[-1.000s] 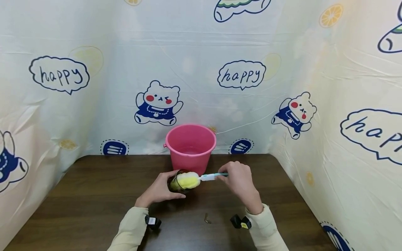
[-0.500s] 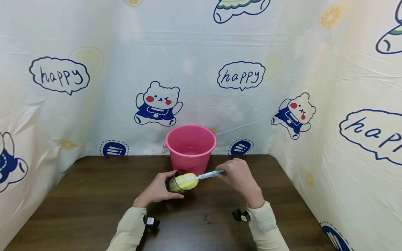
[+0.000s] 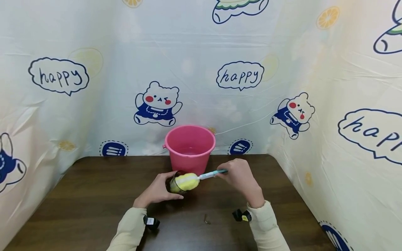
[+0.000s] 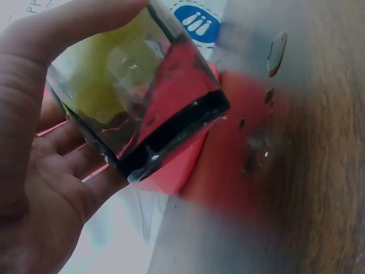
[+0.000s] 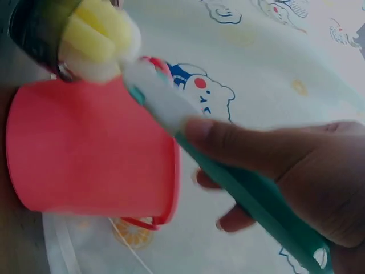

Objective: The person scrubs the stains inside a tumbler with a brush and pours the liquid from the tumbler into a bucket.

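A dark see-through glass lies tilted in my left hand, thumb and fingers curled round its sides and its mouth facing right. Inside that mouth sits the yellow-and-white sponge head of a cup brush, partly sticking out. My right hand grips the brush's white and green handle, thumb along it in the right wrist view. Through the glass wall the sponge shows as a yellow blur in the left wrist view.
Just behind the hands stands a pink bucket on the brown wooden table. Water drops lie on the tabletop, and a small wet mark shows nearer the front. A printed cloth hangs round the back and sides.
My right hand has risen slightly, and the brush handle now slants upward more. The sponge has turned and shifted a little left in the glass. My left hand keeps its hold.
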`<state>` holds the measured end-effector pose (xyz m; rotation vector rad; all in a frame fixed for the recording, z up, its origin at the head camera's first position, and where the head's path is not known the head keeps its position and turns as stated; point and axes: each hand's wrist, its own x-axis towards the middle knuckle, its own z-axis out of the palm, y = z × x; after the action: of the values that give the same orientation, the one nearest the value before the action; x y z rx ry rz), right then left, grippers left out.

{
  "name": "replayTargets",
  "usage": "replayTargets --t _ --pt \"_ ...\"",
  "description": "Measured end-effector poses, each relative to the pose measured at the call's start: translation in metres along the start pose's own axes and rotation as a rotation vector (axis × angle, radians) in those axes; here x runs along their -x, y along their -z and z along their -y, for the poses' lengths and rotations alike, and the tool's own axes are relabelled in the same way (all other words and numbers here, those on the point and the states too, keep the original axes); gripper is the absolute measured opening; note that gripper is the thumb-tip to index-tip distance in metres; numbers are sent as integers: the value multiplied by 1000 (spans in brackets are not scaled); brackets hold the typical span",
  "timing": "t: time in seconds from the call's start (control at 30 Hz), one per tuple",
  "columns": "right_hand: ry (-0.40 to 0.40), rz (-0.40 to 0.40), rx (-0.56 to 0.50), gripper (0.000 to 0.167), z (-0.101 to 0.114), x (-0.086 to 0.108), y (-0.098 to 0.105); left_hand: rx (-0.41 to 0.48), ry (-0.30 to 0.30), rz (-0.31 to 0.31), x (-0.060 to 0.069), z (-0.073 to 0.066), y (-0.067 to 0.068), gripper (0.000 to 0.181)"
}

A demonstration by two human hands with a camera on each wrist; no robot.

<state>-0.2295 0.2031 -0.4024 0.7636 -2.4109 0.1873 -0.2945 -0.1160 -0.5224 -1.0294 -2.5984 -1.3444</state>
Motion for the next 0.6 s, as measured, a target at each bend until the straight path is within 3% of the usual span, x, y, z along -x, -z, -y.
replayTargets --t 0.13,0.37,0.6 --pt "-73 -18 23 21 0 -1 3 12 -6 -12 -2 -1 2 86" --pt "-137 105 -5 18 4 0 9 6 -8 -5 -1 -2 0 84" --pt "-201 93 19 19 8 1 12 20 -7 -3 -2 -1 0 87"
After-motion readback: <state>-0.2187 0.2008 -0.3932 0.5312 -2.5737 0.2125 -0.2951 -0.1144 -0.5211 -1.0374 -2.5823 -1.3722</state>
